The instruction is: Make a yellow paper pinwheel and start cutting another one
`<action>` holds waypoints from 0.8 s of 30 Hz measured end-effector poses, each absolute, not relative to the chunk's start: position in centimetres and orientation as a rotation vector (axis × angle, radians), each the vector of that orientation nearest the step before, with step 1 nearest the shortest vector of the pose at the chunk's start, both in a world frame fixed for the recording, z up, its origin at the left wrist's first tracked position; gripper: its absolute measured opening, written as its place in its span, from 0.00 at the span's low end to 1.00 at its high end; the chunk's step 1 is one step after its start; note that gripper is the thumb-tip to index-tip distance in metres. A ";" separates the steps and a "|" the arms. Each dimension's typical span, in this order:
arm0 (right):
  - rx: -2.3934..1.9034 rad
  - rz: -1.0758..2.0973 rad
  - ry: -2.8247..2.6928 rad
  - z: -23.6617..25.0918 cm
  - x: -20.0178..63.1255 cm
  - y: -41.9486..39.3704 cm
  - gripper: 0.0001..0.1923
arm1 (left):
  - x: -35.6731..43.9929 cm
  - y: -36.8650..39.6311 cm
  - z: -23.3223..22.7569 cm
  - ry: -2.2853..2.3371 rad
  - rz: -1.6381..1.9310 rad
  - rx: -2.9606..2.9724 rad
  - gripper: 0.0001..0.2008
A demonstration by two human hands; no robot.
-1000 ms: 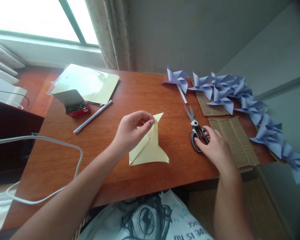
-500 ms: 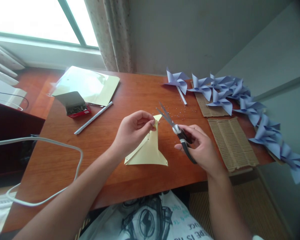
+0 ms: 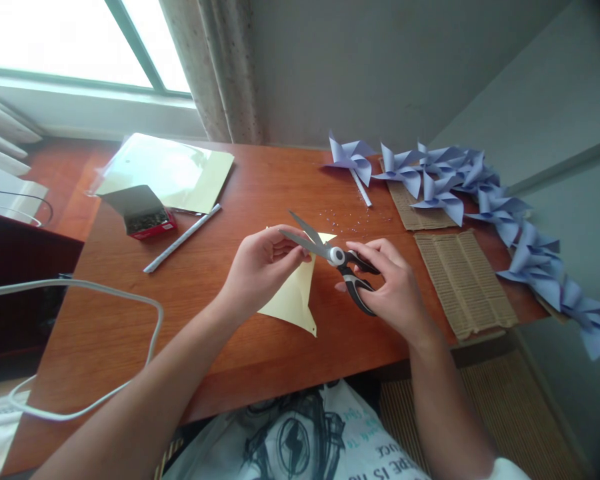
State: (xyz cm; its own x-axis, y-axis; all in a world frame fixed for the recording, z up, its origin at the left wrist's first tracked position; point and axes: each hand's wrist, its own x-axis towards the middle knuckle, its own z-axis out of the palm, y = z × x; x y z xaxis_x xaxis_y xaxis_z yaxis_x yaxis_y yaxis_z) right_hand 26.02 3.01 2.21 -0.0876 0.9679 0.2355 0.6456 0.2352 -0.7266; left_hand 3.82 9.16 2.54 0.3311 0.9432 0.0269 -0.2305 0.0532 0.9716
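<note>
My left hand (image 3: 263,267) pinches a sheet of pale yellow paper (image 3: 293,297) by its upper part, hiding some of it. The paper has cut flaps and a small punched hole near its lower right corner. My right hand (image 3: 387,280) is closed round the black-and-white handles of a pair of scissors (image 3: 337,256). The scissors' blades are spread apart and point left, reaching over the paper beside my left fingertips. Whether the blades touch the paper I cannot tell.
Several lavender paper pinwheels (image 3: 440,193) line the right side, near corrugated cardboard (image 3: 463,283). A red box (image 3: 153,230) of small dark pieces, a paper stick (image 3: 183,239) and yellow sheets in plastic (image 3: 165,170) lie left. Tiny scraps (image 3: 350,221) dot the table; a white cable (image 3: 157,327) loops at left.
The scissors have moved left and turned, bringing their blades over the paper at my left fingers. The paper has turned and shifted a little in my left hand.
</note>
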 end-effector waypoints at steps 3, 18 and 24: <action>-1.491 0.560 -1.822 2.2 26.1 3.0 0.28 | 3.8 9.1 2.6 0.804 1.037 1.186 0.04; -1.482 0.522 -1.838 2.3 26.1 2.7 0.30 | 3.9 8.9 2.9 0.863 1.034 1.206 0.07; -1.481 0.509 -1.848 2.3 26.0 2.7 0.30 | 3.9 9.0 2.9 0.823 1.048 1.204 0.03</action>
State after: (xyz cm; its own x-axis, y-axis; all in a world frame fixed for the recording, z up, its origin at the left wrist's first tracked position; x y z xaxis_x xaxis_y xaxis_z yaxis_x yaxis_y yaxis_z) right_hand 26.02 2.68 2.33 -0.0970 0.9558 0.2775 0.6787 0.2675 -0.6840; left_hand 3.91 8.96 2.91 0.3266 0.9446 0.0319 -0.1935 0.0338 0.9805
